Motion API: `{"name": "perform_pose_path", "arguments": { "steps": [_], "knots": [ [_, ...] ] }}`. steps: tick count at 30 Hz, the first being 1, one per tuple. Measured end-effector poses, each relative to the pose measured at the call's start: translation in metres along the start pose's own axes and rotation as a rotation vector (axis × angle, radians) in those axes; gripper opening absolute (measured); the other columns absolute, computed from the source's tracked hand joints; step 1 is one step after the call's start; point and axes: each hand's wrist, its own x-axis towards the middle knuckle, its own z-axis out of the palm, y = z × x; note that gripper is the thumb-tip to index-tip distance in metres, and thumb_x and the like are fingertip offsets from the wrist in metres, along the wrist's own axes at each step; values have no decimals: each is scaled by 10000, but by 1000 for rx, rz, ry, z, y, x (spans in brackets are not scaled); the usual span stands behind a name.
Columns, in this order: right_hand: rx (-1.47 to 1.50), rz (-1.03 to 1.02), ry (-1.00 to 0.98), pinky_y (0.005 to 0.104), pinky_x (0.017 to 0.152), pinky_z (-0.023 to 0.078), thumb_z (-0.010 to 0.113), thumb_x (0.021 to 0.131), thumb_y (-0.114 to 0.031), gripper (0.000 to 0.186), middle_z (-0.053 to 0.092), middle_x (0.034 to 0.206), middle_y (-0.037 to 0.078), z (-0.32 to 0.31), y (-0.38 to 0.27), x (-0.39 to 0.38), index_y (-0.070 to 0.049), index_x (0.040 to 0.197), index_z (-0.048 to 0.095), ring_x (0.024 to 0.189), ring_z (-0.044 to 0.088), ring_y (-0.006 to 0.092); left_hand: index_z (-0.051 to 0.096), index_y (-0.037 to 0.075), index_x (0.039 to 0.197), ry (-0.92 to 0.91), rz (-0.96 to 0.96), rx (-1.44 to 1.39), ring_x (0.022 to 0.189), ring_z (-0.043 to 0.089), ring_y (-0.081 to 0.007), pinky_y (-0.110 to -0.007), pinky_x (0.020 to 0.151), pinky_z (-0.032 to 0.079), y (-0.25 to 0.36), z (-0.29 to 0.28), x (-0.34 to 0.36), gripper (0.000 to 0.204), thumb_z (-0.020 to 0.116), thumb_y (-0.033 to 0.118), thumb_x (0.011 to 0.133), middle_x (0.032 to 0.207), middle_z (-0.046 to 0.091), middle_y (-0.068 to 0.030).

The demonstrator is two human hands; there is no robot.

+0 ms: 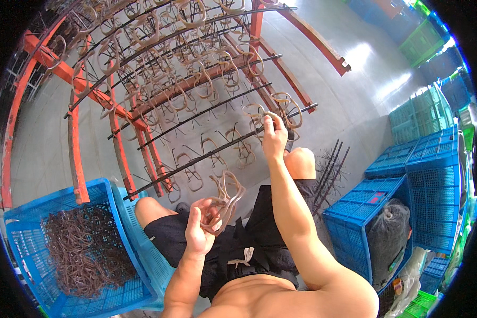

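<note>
My left hand is curled around several brown loop-shaped frames, held in front of my lap. Their curved rims overlap, so single pieces are hard to tell apart. Reaching forward, my right hand has its fingers pinched on a brown loop-shaped frame near the right end of the nearest black bar. Part of that frame is hidden by my fingers. More brown frames hang from hooks along this bar, and others cluster at its right end beside my hand.
An orange-red metal rack carries several rows of black bars with hanging frames. A blue basket at left holds a tangled heap of brown frames. Blue crates stack at right. Hooked black rods lie on the floor.
</note>
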Motion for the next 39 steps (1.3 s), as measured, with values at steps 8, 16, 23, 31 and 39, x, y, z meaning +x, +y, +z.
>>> {"name": "perform_pose_path", "arguments": {
  "steps": [8,16,23,31,39],
  "knots": [
    [-451,-232,-192,353,685,422,577,860,-209,291,483,876,140,-28,-72,-97,7,1047,520,760,492,245,453,78,1222,-16,240,409,814,484,-119,-250,648,401,-8,-1,0,436,404,417,951,1002,538,-56],
    [-96,367,-660,271,591,445,619,799,-178,382,512,720,52,-25,-75,-181,18,1094,475,631,492,132,404,-6,1254,-151,492,875,893,490,-173,-292,775,412,-24,-9,-1,581,553,413,879,1048,486,-102],
    [90,667,-703,269,555,460,573,842,-149,187,576,737,60,-32,-62,-164,4,944,544,590,542,129,519,-14,1054,-138,601,1276,724,538,-245,-316,614,460,-13,-17,-5,540,660,430,781,919,528,-135],
    [537,864,-378,253,443,432,471,941,-182,186,441,591,-11,-35,-80,-154,-85,784,493,494,469,98,516,-30,1108,-14,647,1580,624,597,-245,-314,552,468,-26,-21,-7,349,654,66,802,764,616,-139],
    [3,73,-42,207,581,378,464,942,-171,284,501,728,-18,21,-36,-82,-25,1177,526,627,425,60,492,3,1134,285,0,662,715,585,-117,-215,670,465,-27,-33,-21,283,539,8,856,985,642,-125]
  ]
}}
